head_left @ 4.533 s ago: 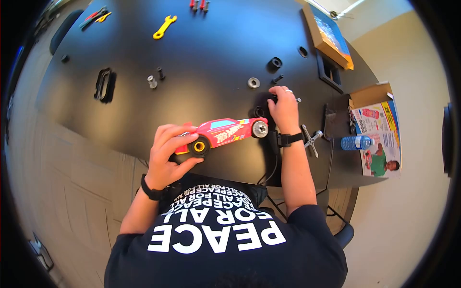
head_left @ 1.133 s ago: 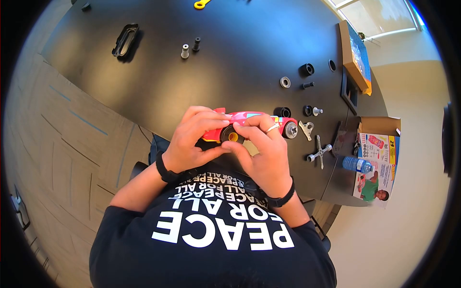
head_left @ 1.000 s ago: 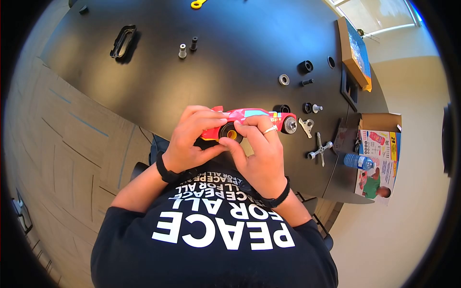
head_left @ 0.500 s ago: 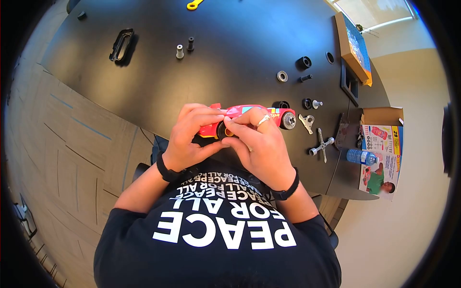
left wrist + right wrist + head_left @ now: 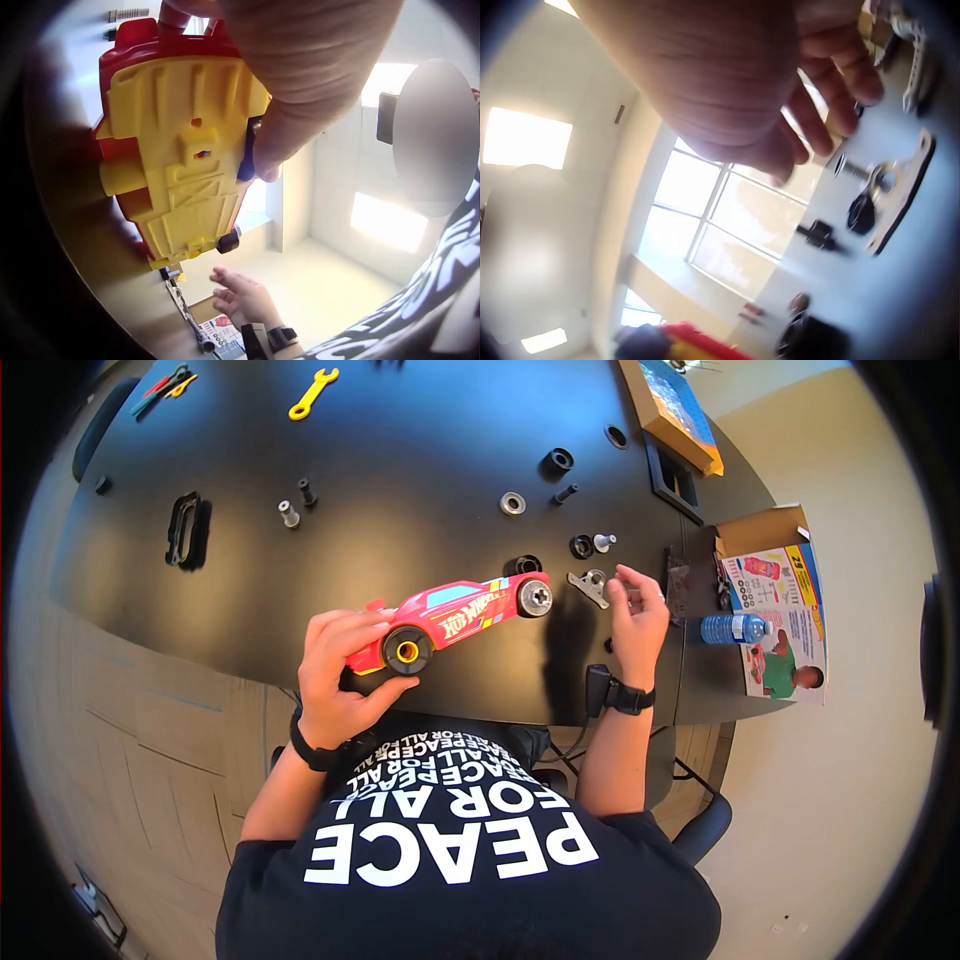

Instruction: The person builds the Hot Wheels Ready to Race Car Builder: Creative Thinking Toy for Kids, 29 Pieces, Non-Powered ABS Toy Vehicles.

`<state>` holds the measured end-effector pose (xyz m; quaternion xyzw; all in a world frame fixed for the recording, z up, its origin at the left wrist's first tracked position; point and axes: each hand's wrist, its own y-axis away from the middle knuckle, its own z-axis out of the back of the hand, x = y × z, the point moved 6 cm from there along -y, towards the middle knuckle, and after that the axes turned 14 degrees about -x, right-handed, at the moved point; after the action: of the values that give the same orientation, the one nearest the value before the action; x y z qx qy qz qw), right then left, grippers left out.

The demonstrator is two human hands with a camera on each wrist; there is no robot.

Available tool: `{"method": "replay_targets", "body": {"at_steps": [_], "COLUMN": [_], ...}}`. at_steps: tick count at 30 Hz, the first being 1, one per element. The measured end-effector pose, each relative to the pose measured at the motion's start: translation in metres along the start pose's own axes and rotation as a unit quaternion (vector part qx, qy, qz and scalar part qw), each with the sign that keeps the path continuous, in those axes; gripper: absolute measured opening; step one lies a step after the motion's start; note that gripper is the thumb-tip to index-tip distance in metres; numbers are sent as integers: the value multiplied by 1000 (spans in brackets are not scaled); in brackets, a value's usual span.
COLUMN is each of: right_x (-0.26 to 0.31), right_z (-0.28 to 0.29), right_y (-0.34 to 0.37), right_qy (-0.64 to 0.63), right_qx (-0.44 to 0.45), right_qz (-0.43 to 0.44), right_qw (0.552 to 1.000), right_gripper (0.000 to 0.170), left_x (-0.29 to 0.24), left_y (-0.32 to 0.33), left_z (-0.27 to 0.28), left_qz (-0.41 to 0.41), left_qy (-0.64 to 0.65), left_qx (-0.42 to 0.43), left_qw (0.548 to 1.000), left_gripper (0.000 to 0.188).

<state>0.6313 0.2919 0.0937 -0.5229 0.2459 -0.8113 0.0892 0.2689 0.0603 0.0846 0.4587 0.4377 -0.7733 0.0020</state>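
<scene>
Over the table (image 5: 400, 490), left hand (image 5: 338, 678) grips red, yellow-bottomed car (image 5: 465, 610); right hand (image 5: 638, 625) loose.

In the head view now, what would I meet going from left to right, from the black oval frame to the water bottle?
Black oval frame → yellow wrench → red toy car → silver plate → right hand → water bottle.

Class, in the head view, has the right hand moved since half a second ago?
Yes, rightward. Against the silver bracket, the right hand was to the left, at the yellow-centred wheel; now it is to the bracket's right.
</scene>
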Motion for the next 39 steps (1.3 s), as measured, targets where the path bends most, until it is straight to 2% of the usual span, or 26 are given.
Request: {"method": "replay_targets", "body": {"at_steps": [2, 6, 13, 15, 16, 18, 22, 24, 26, 28, 30, 32, 34, 38, 39], "right_x": [-19, -29, -37, -53, -63, -87, -84, -69, -49, -13, -8, 15, 18, 2, -8], "right_z": [6, 13, 29, 54, 69, 103, 133, 121, 94, 56, 23, -10, -41, -99, -110], "right_y": [-2, -12, -28, -33, -33, -31, -16, -5, 4, 10, 11, 3, -12, -45, -51], "right_qy": [204, 254, 281, 363, 365, 345, 362, 319, 254, 191, 115, 100, 56, 100, 159], "right_qx": [42, 59, 50, 44, 46, 49, 47, 59, 33, 66, 95, 132, 148, 152, 160], "right_qz": [25, 52, 28, 36, -11, -35, -85, -83, -10, 27, 24, 74, 55, 131, 135], "right_qw": [978, 964, 958, 930, 930, 937, 927, 942, 967, 979, 989, 983, 986, 975, 965], "right_gripper": [30, 30, 30, 29, 25, 22, 18, 15, 11, 12, 17, 32, 36, 40, 40], "left_x": [-1, -2, -4, -6, -6, -5, -3, -3, 0, 0, 0, -1, -2, -5, -6], "left_y": [-1, 1, 5, 5, 5, 6, 6, 4, 4, 4, 3, 3, 4, 8, 8], "left_z": [-1, -1, 2, 3, 3, 3, 1, 0, 0, 0, 1, 2, 4, 6, 5], "left_qz": [-2, 0, -2, 0, -4, -3, -5, -5, -10, -14, 1, 0, 0, 9, 10], "left_qy": [4, -3, -13, -18, -18, -14, -9, -13, -18, -24, -12, -13, -19, -29, -28], "left_qx": [2, -2, 3, 3, 9, 16, 20, 18, 15, 13, 8, 17, 21, 10, 10], "left_qw": [1000, 1000, 1000, 1000, 1000, 1000, 1000, 1000, 1000, 1000, 1000, 1000, 1000, 999, 1000], "left_gripper": [70, 69, 67, 67, 67, 68, 70, 64, 62, 60, 57, 56, 55, 55, 55]}}
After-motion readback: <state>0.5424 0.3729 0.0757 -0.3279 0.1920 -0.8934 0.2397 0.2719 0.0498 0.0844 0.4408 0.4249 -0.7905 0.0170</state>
